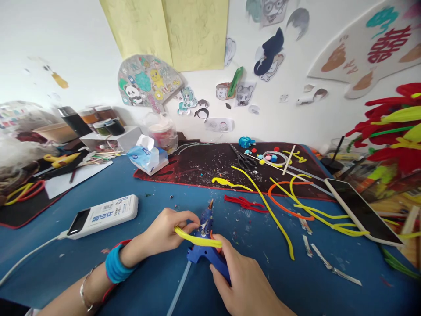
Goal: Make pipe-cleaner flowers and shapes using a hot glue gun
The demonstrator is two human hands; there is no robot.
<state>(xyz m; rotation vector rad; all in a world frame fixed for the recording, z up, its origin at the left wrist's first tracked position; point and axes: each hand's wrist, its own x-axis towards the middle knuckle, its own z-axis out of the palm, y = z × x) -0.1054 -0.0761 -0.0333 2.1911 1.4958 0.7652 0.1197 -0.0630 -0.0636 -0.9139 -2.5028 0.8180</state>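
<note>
My right hand (246, 276) is wrapped round the handle of a blue hot glue gun (200, 253), which points away from me. A clear glue stick (180, 287) runs out of its back end towards me. Pinched in my left hand (164, 230) is a bent yellow pipe cleaner (197, 240). It crosses over the body of the gun, and its right end reaches my right index finger. My left fingertips are close beside the gun's barrel; whether they touch it I cannot tell. Beyond the nozzle lie red pipe cleaner pieces (245, 203).
On the blue table are a white power bank (105, 215) with a cable, a tissue pack (148, 156), loose yellow pipe cleaners (276, 219), an orange one (271, 197) and a phone or tablet (362, 210). Black scissors (245, 160) lie on the dark mat (197, 164).
</note>
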